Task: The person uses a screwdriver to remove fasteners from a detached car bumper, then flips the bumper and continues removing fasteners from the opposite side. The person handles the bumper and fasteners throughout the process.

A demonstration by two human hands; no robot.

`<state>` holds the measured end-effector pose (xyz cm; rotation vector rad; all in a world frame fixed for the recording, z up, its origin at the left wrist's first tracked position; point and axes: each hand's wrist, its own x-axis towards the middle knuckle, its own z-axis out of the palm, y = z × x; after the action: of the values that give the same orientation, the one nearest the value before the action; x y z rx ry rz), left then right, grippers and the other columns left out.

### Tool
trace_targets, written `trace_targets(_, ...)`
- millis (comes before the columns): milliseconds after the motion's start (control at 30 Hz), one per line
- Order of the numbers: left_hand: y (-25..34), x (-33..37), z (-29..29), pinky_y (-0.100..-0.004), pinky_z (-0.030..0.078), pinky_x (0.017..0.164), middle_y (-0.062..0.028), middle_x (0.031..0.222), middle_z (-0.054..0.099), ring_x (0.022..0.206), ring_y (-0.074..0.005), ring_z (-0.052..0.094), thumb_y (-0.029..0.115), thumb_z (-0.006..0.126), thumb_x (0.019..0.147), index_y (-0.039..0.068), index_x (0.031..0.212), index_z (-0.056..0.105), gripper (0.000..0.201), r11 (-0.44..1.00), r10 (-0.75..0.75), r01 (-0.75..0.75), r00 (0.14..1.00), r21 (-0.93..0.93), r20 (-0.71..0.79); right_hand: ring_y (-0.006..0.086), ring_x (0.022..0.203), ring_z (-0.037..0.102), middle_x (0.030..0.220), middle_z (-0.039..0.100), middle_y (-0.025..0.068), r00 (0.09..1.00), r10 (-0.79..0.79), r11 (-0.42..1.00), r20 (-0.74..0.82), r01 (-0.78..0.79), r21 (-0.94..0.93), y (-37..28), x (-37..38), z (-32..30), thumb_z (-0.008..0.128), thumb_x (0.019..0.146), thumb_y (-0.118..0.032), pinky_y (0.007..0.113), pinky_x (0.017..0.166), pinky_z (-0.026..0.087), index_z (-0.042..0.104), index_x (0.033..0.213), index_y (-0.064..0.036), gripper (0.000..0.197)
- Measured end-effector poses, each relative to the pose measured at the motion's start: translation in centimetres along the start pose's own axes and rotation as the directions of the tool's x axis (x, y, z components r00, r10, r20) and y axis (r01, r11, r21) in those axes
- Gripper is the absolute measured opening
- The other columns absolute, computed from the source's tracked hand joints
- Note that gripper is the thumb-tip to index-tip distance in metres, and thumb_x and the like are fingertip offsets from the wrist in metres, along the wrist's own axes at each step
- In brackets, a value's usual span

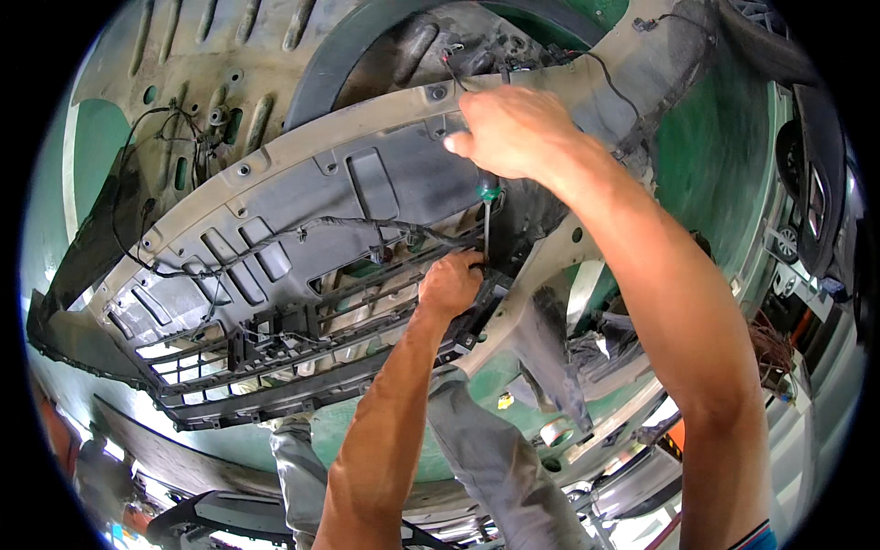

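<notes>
Gripping: the right hand (513,133) is closed around the green handle of a screwdriver (488,215), fingers wrapped tight, the shaft pointing down toward the near edge of the grille.
Left hand: the left hand (449,284) is curled shut on the black grille frame (302,344), pinching it just beside the tip of the screwdriver.
Screwdriver: it sits right of centre, upright between the two hands, its tip hidden behind the fingers of the left hand.
Bumper: a beige bumper cover (275,151) lies inner side up, spreading from far left to right, with a grey inner panel (403,179) fixed across it.
Wiring: a black wire harness (275,240) runs over the panel and passes near the left hand.
Floor: a green floor (706,137) shows beyond the right side; a roll of tape (556,431) lies near, below the bumper.
Risk, slipping: the tip may skid off the fastener and jab the left fingers, since they hold so close to it.
Risk, wiring: a slip leftward could nick the harness.
Risk, plastic: too much levering could crack the thin grille bars.
</notes>
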<state>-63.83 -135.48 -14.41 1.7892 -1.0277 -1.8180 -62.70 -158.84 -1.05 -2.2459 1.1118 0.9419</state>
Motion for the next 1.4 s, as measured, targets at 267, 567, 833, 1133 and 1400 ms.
trace_targets(267, 1.5, 0.3, -0.6, -0.0423, 0.05, 0.095, -0.0196, 0.111, 0.069, 0.107, -0.0363, 0.065, 0.021, 0.063, 0.083, 0.011, 0.112, 0.073, 0.033, 0.987, -0.128, 0.118, 0.987, 0.104, 0.093, 0.0324, 0.091, 0.065, 0.099, 0.068, 0.0158, 0.952, -0.265, 0.908, -0.151, 0.299, 0.294, 2.1, 1.0, 2.6, 0.062, 0.089, -0.021, 0.044, 0.081, 0.05, 0.061, 0.106, -0.0018, 0.025)
trace_targets(567, 1.3, 0.7, 0.1, -0.0418, 0.052, 0.091, -0.0171, 0.109, 0.07, 0.103, -0.0352, 0.067, 0.024, 0.064, 0.082, 0.018, 0.111, 0.075, 0.032, 0.981, -0.151, 0.144, 0.987, 0.129, 0.046, 0.0342, 0.084, 0.065, 0.09, 0.067, 0.0158, 0.952, -0.231, 0.929, -0.202, 0.277, 0.246, 2.6, 0.8, 2.6, 0.065, 0.086, -0.02, 0.044, 0.076, 0.051, 0.065, 0.1, -0.0015, 0.023)
trace_targets(833, 3.2, 0.6, -0.6, -0.0417, 0.053, 0.09, -0.0139, 0.111, 0.071, 0.105, -0.0329, 0.067, 0.024, 0.066, 0.079, 0.024, 0.111, 0.075, 0.033, 0.95, -0.293, 0.283, 0.954, 0.133, 0.065, 0.0368, 0.094, 0.066, 0.097, 0.068, 0.0203, 0.998, 0.017, 0.997, -0.058, -0.022, -0.077, 1.0, 0.7, 0.9, 0.062, 0.089, -0.023, 0.047, 0.081, 0.051, 0.066, 0.102, -0.0013, 0.026)
trace_targets(1133, 2.7, 0.7, -0.3, -0.0416, 0.053, 0.09, -0.0138, 0.109, 0.071, 0.104, -0.0325, 0.067, 0.025, 0.068, 0.078, 0.023, 0.11, 0.075, 0.033, 0.942, -0.326, 0.321, 0.944, 0.096, 0.042, 0.035, 0.102, 0.066, 0.105, 0.069, 0.0182, 0.999, -0.013, 0.999, 0.044, 0.015, -0.052, -0.1, 0.3, -0.3, 0.062, 0.087, -0.019, 0.045, 0.085, 0.052, 0.069, 0.103, -0.0039, 0.024)
trace_targets(1400, 2.6, 0.6, -0.2, -0.042, 0.054, 0.089, -0.0158, 0.106, 0.071, 0.1, -0.0336, 0.068, 0.026, 0.069, 0.078, 0.02, 0.111, 0.075, 0.033, 0.947, -0.31, 0.306, 0.95, 0.102, 0.029, 0.0344, 0.097, 0.064, 0.1, 0.068, 0.0157, 0.94, -0.279, 0.841, -0.198, 0.339, 0.422, 1.8, 0.3, 1.6, 0.063, 0.08, -0.006, 0.042, 0.085, 0.05, 0.065, 0.1, -0.002, 0.02)
